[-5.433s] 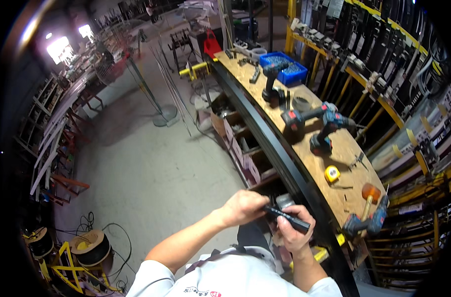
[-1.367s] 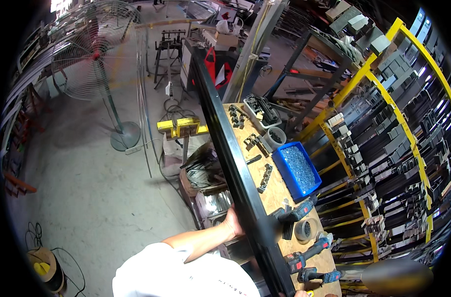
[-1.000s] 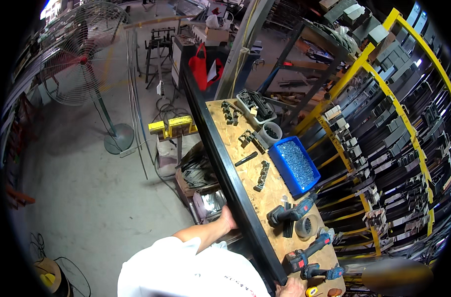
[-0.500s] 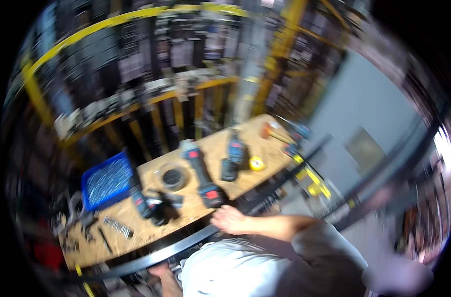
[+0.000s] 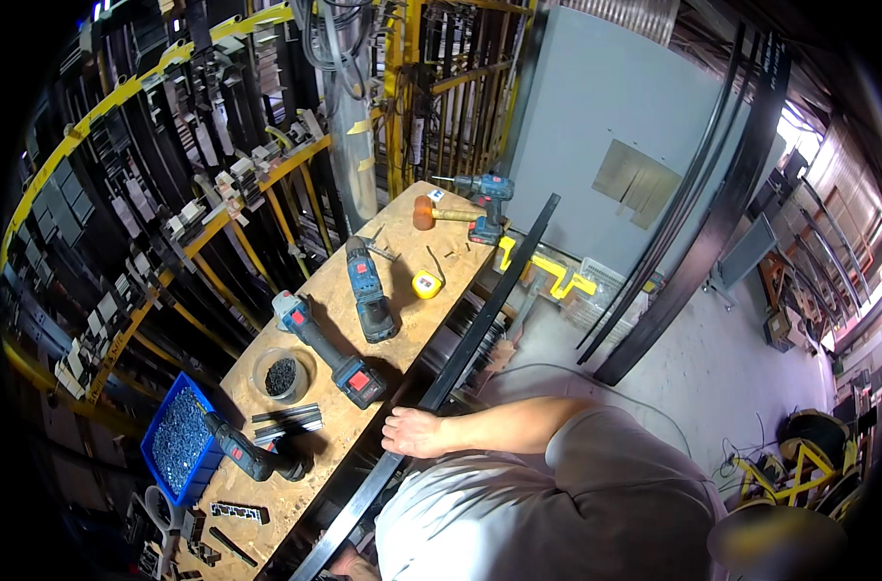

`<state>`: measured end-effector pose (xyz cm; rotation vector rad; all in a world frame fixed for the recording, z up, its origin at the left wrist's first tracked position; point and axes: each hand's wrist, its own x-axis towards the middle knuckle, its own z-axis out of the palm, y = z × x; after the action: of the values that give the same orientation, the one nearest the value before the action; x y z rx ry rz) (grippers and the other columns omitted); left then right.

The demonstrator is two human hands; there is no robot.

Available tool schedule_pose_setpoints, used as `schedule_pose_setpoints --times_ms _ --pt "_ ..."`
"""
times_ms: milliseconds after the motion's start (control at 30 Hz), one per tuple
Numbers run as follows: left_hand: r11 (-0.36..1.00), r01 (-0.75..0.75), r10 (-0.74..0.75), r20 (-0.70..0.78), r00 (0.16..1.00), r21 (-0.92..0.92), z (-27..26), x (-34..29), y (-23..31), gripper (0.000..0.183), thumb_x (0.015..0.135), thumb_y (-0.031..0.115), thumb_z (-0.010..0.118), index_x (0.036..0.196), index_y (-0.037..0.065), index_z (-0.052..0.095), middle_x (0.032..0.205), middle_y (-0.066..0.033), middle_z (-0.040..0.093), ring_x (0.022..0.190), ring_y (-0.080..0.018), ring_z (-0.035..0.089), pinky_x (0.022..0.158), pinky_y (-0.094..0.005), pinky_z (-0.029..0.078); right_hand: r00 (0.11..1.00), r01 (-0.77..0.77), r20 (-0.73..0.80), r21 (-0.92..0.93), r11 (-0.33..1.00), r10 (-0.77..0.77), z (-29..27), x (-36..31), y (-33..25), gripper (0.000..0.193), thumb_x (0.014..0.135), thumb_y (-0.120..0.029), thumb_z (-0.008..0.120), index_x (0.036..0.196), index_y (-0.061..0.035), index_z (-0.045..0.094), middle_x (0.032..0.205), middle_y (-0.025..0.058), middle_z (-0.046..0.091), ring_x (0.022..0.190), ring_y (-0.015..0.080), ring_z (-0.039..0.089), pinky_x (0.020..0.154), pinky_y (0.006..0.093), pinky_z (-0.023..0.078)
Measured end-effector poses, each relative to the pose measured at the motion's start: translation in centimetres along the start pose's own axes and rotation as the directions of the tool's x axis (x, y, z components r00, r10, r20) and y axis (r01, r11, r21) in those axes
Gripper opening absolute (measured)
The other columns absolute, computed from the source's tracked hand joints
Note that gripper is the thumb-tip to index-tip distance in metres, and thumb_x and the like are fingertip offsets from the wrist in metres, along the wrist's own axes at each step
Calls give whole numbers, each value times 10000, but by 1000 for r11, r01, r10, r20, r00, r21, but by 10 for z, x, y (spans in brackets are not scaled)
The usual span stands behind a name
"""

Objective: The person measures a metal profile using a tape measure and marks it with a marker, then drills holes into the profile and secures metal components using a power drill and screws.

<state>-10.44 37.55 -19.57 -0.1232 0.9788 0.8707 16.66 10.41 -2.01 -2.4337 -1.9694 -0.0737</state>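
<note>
A long dark metal bar [image 5: 492, 321] runs slantwise along the near edge of the wooden workbench [image 5: 412, 358]. My right hand [image 5: 414, 432] is closed over its middle, fingers wrapped across the top. Low in the picture, my left hand [image 5: 350, 564] grips the bar near its lower end, its fingers partly hidden beneath it. Closest to my right hand on the bench lies a cordless angle-headed tool [image 5: 326, 349] with its battery toward me. Beyond it are a blue cordless tool [image 5: 369, 290] and a yellow tape measure [image 5: 426, 284].
A mallet [image 5: 450, 214] and a cordless drill [image 5: 489, 205] lie at the bench's far end. Nearer left are a tub of black screws [image 5: 300, 389], dark strips [image 5: 291, 426], another drill [image 5: 242, 447] and a blue bin [image 5: 208, 470]. Upright dark bars [image 5: 697, 257] lean by a grey cabinet [image 5: 567, 126].
My view has swung to the right and sharpened, so the bench now slants more steeply and more floor shows. Both hands are still on the bar.
</note>
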Motion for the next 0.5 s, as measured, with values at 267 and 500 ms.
schedule_pose_setpoints --times_ms 267,500 --pt "964 26 -18 -33 999 264 -12 -5 3 404 932 271 536 1225 0 601 1293 -165 581 1103 -333 544 962 -478 417 994 -71 -82 45 996 75 5 12 -15 100 864 -207 571 881 -124 624 864 40 611 916 213 593 851 383 420" --pt "643 38 -58 0 998 765 -37 -47 -27 334 911 212 573 1143 -18 641 1197 -173 641 984 -340 608 875 -471 483 994 -82 -55 164 983 92 0 -16 8 150 882 -207 552 973 -100 605 942 47 591 976 212 569 861 369 427"
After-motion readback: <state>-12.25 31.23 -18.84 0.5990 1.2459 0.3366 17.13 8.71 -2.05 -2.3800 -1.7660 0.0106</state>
